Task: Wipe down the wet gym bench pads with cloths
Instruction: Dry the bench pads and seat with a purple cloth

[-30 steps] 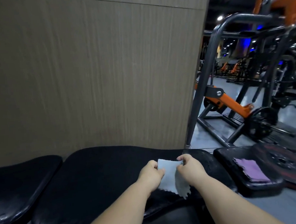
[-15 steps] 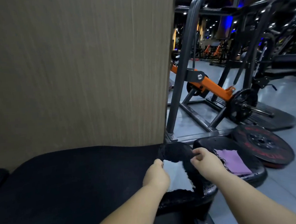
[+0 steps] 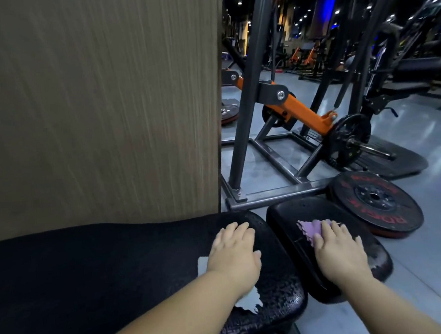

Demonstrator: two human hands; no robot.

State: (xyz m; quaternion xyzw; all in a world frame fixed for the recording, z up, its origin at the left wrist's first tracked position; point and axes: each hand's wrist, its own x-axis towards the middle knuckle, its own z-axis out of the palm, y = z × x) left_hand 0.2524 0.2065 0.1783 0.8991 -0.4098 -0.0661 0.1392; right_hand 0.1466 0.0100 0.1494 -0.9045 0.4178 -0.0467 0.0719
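the long black bench pad (image 3: 92, 278) runs along a wood-grain wall panel (image 3: 94, 110), and its right end is beaded with water. the left hand (image 3: 233, 253) lies flat there, fingers straight, pressing on a pale cloth (image 3: 202, 266) and gripping nothing. just beside it, on the smaller black pad (image 3: 284, 219), the right hand (image 3: 338, 252) presses flat on a purple cloth (image 3: 309, 228), fingers also straight. a red-lettered weight plate (image 3: 376, 201) lies on the grey floor (image 3: 430, 244) just beyond that pad, in front of an orange-armed machine (image 3: 306, 115).
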